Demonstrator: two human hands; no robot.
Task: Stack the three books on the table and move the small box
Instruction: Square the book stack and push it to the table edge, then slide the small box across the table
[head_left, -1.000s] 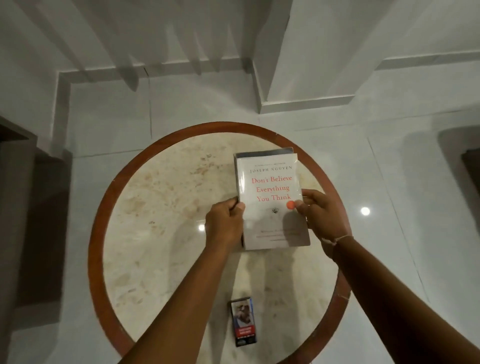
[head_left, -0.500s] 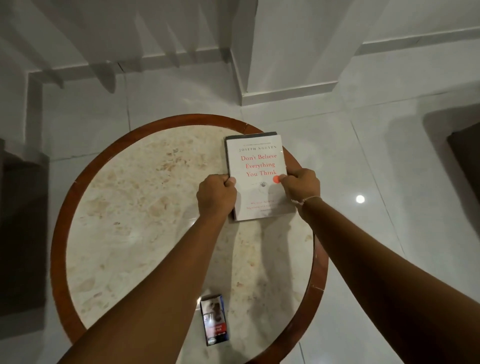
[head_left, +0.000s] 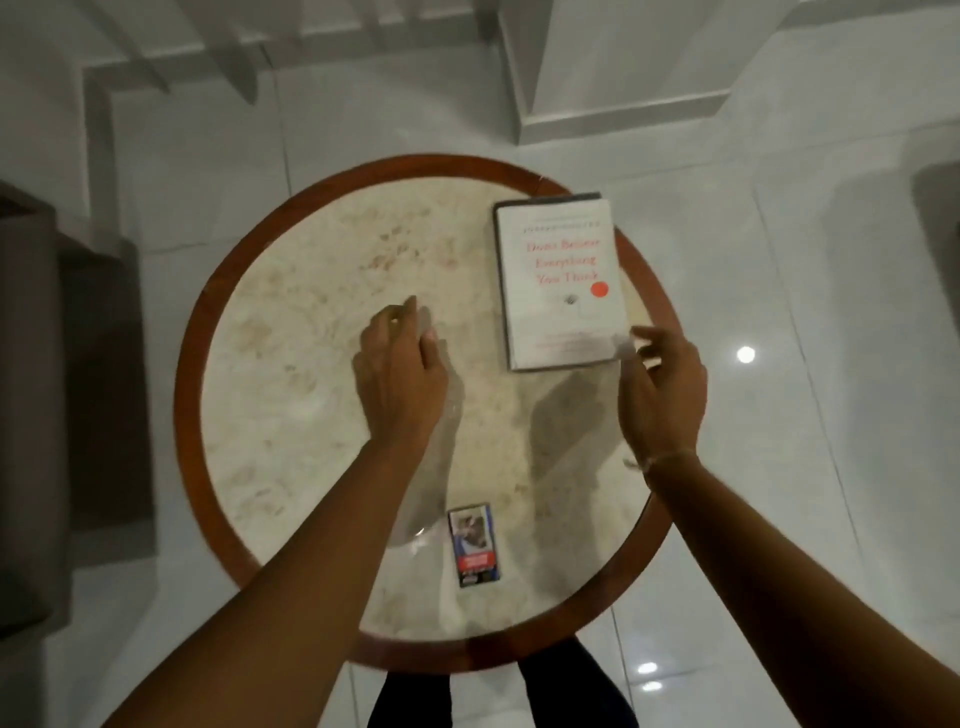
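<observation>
we see the white book flat at the tabletop's upper right, small box lower centre, left hand and right hand hovering, fingers apart, holding nothing.

The white rectangular paperback book in the upper right of the frame carries red title lettering, blurred but probably reading "Don't Believe Everything You Think". A dark line above it is too smeared to read. The small blue and red cardboard box at lower centre bears print too small to make out.
</observation>
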